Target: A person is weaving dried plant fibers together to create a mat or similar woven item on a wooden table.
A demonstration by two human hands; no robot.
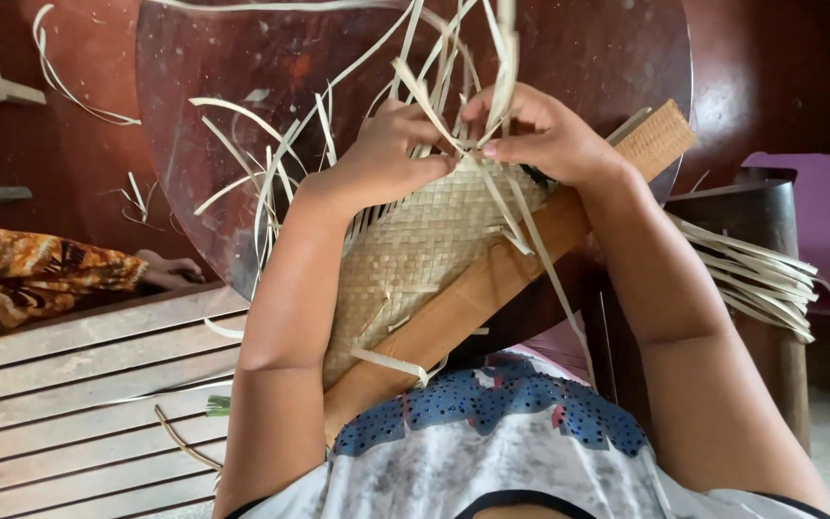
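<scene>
I am weaving: my left hand (386,154) is pressing the woven mat (415,250) while my right hand (540,135) is pinching a loose strip (506,207); tucking it next needs steady tension.

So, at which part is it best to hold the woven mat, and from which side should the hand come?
Probably hold the woven mat at its finished, tightly plaited part, coming in from the left edge. That part is flat and firm and rests on the wooden board; the top ends in loose strips, where the left hand and right hand work.
</scene>
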